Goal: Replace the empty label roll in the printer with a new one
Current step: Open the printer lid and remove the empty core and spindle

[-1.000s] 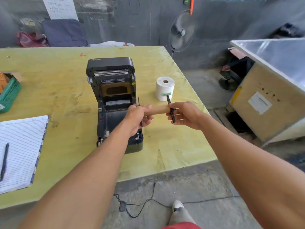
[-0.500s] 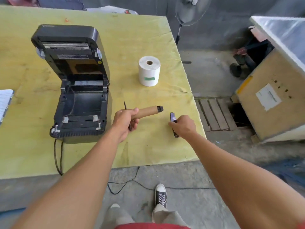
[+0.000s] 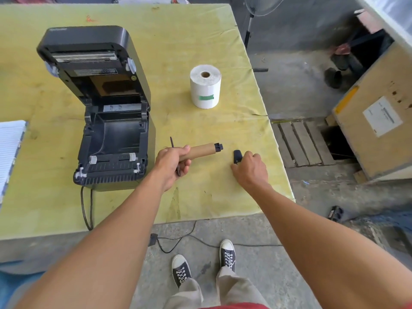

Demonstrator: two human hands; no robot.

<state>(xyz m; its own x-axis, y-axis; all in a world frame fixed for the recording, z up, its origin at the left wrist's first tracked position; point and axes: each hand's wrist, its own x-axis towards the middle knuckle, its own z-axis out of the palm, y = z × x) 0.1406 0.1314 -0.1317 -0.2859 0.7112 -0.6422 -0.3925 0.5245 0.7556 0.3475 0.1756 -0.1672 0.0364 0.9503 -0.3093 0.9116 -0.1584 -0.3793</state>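
Note:
The black label printer (image 3: 107, 121) stands on the yellow table (image 3: 200, 36) with its lid up and its roll bay bare. My left hand (image 3: 170, 165) grips the empty brown cardboard core (image 3: 200, 150), still on its black spindle, whose end pokes out to the right; a thin black flange sticks up behind my fingers. My right hand (image 3: 249, 169) rests on the table to the right, fingers on a small black spindle end piece (image 3: 237, 156). The new white label roll (image 3: 205, 89) stands upright behind them, sealed with green tape.
A lined notebook (image 3: 10, 148) lies at the table's left edge. The printer's cable (image 3: 87, 208) hangs over the front edge. Right of the table are a wooden pallet (image 3: 298, 143) and a large crate (image 3: 379, 121); a fan stand (image 3: 252, 30) rises behind.
The black end piece has come off the spindle in my right hand, which has lowered it onto the table. My hands have moved apart and my view has tilted down.

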